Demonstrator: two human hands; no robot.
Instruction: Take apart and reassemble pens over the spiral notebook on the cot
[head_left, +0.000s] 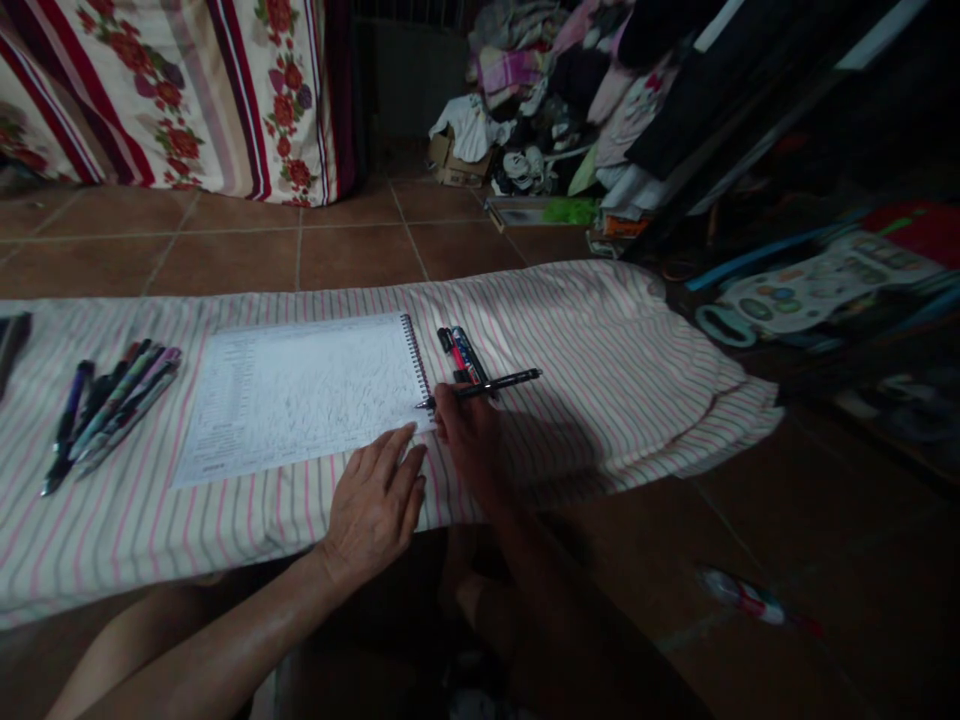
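A spiral notebook (322, 385) lies on a striped cloth, its page covered with handwriting and its wire binding on the right. My right hand (466, 430) grips a dark pen (514, 380), the tip near the notebook's lower right corner. My left hand (379, 490) rests at the notebook's lower edge, fingers stretched forward and the fingertips on the paper. Just beyond my right hand lie several markers (469, 352), one of them red and black, partly hidden by the hand and pen. At the left a bunch of pens (124, 400) lies loose on the cloth.
The striped cloth (600, 370) covers a low, long surface. Behind it are a tiled floor (352, 255), a flowered curtain (225, 100) and a heap of clothes (540, 90). A bottle-like object (742, 595) lies on the floor at right, near a toy-like panel (817, 275).
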